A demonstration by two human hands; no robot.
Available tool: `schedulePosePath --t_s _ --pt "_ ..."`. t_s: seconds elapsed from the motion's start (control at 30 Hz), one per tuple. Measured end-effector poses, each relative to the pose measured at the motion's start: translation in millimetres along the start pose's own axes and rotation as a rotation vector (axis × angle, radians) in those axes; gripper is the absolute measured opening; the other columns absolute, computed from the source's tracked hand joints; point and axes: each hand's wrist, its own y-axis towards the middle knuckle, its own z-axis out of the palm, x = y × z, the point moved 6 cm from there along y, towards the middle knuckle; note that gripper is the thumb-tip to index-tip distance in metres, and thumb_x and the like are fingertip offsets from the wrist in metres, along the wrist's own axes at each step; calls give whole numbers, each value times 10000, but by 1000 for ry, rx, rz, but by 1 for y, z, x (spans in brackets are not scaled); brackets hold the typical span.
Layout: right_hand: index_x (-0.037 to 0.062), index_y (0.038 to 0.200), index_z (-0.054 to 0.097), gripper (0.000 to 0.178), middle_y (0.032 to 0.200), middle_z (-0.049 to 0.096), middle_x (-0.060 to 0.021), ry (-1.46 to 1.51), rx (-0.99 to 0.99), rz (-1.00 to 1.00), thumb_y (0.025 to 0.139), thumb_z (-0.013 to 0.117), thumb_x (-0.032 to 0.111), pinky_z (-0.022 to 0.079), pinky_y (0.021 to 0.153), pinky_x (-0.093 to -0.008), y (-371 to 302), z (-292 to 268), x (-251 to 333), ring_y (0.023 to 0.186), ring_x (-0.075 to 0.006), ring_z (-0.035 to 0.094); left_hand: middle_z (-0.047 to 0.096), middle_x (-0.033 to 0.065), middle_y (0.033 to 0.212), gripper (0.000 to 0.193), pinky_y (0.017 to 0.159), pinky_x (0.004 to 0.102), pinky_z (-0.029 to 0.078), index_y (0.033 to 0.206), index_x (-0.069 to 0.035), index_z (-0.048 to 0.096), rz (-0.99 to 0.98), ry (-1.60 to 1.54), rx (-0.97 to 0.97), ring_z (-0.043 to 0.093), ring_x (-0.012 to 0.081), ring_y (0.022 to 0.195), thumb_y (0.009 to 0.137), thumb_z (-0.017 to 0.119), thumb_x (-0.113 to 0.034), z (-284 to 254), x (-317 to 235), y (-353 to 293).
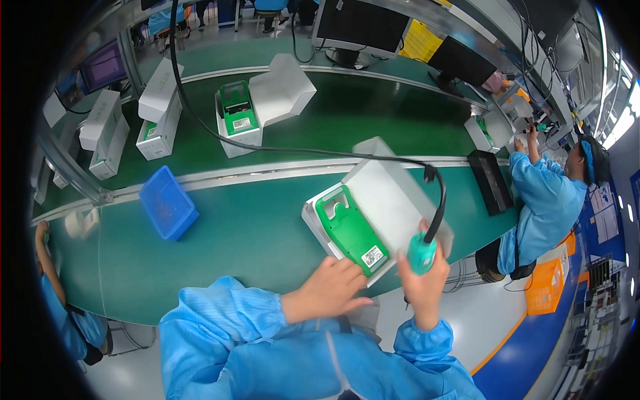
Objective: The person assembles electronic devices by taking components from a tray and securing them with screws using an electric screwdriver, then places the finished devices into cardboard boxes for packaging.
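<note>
An open white box point(320, 233) lies at an angle on the green bench in front of me. In it sits a green device point(348, 223) with a cut-out at its far end and a white code label at its near end. My left hand point(330, 287) rests at the box's near left edge, fingers loosely spread and thumb stretched out. My right hand point(427, 283) is closed round a teal corded hand tool point(421, 253), whose black cable arches up and away to the left. The tool is over the near end of the box's raised lid point(393, 197); its tip is hidden.
A blue tray point(167, 203) lies to the left. On the belt beyond stand another open box point(240, 137) with a green device and several white boxes point(160, 127). A black tray point(490, 183) lies right, near a co-worker point(550, 200). Another person's arm shows far left.
</note>
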Motion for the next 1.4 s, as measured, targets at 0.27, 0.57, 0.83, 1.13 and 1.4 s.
schedulePosePath --t_s 0.27,0.57,0.83,1.13,1.4 --pt "-89 1124 489 445 987 641 -166 679 459 639 808 575 211 410 370 -224 -8 18 -91 399 -127 499 492 51 845 287 685 341 356 869 -80 537 -38 -110 40 467 218 810 729 671 -291 -15 23 -13" --pt "-10 1056 410 404 851 592 -224 839 -11 10 838 523 310 456 405 -247 19 -22 15 433 -169 530 526 109 1166 554 851 395 345 1117 -40 536 -104 64 -64 486 231 1103 724 682 -402 -26 25 -15" --pt "7 1105 372 461 860 573 -230 1025 -162 -248 854 536 358 503 485 -274 70 23 61 518 -194 577 480 150 1281 648 968 475 286 1206 1 499 -142 137 -2 453 243 1208 742 647 -426 -21 30 -18" --pt "-8 1060 424 354 826 605 -202 963 -145 -237 837 549 236 486 528 -252 90 56 58 530 -167 595 506 149 1256 622 968 439 311 1162 14 535 -112 173 -2 471 236 1190 737 647 -428 -19 32 -17" --pt "-23 1034 414 352 801 577 -198 839 -167 -243 862 488 275 461 466 -240 96 63 51 488 -164 559 505 142 1260 629 932 413 350 1176 3 530 -108 149 3 472 230 1190 728 652 -422 -16 35 -16"
